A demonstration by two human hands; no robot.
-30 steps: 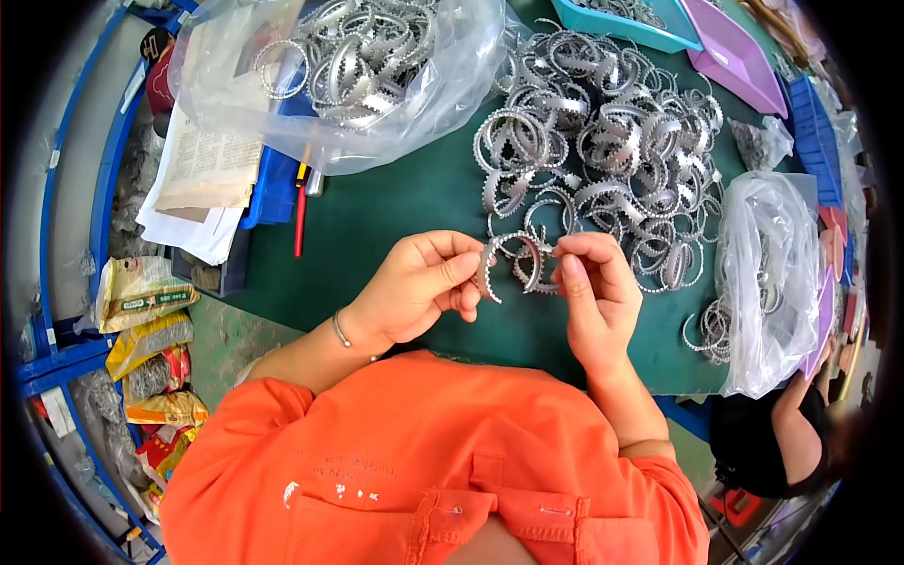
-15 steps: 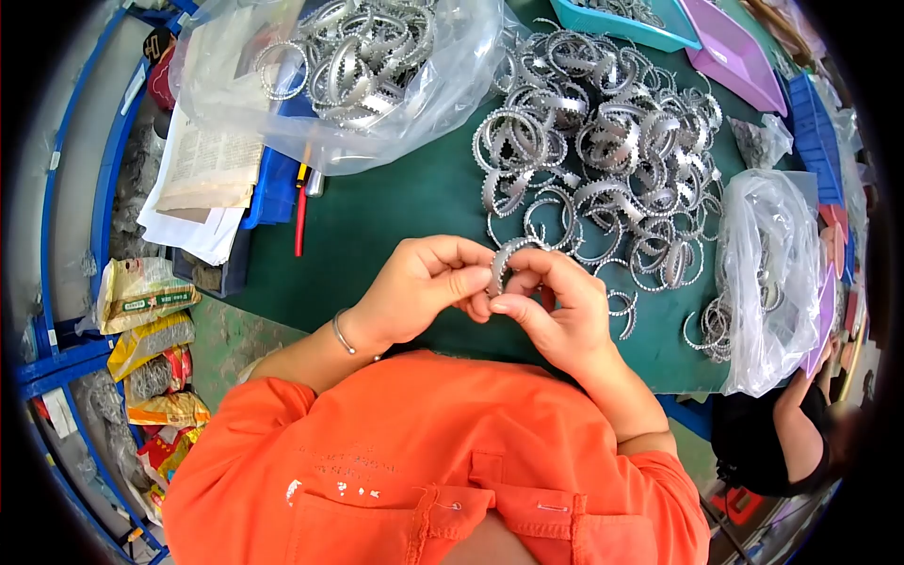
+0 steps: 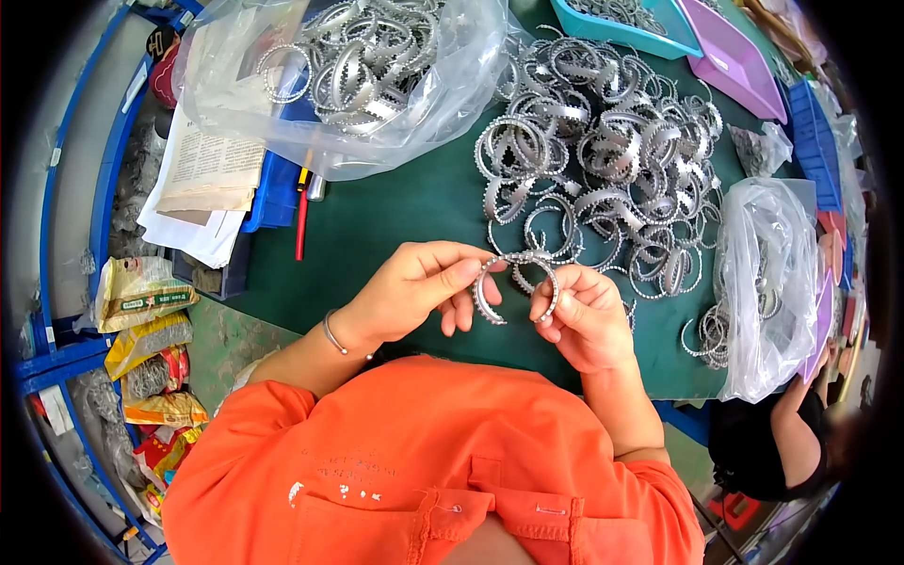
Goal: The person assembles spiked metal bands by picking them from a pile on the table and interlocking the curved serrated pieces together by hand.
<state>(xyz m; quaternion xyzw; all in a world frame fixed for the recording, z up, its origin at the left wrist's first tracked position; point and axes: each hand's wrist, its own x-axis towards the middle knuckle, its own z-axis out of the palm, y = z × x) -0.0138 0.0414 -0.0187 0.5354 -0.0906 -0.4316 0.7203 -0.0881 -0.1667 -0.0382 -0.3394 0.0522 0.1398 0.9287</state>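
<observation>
An open metal bangle [image 3: 516, 257] with beaded edges is held up at the table's front, its gap facing my body. My left hand [image 3: 414, 287] pinches its upper left side between thumb and forefinger, the other fingers curled below. On its right side, near one end, the fingers and thumb of my right hand [image 3: 590, 318] are closed. Just beyond my hands lies a heap of similar silver-coloured bangles [image 3: 617, 155], tangled together on the green tabletop [image 3: 395, 212].
A clear plastic bag [image 3: 443, 122] of bangles lies at the back left, beside papers [image 3: 212, 169] and a red pen [image 3: 300, 226]. Another plastic bag [image 3: 767, 282] is at the right. Teal [image 3: 650, 38] and purple trays [image 3: 739, 61] stand behind. Another person's arm [image 3: 799, 433] shows at lower right.
The bangle has turned from nearly edge-on to showing its round, open outline. My right hand has moved right and slightly down, away from my left hand.
</observation>
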